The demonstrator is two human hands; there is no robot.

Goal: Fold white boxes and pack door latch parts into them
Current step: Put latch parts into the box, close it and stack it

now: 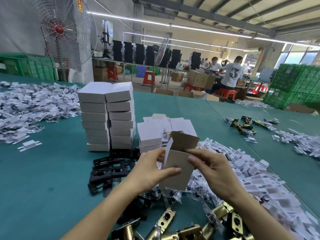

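1. Head view: left hand and right hand both grip one small box between them, thumbs on its near face. Top flap up, mouth open, contents not visible.
2. Box is rectangular card, white outside, raw grey-brown inside.
3. Beyond the left hand: two stacks of closed white boxes.
4. Under the left hand: flat black plates.
5. Below the wrists: shiny brass latches.
6. Right of the right hand: a heap of crinkly bagged parts.

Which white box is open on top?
The box that the left hand and the right hand hold: its top flap stands up, showing brown inside. The stacked boxes are closed.
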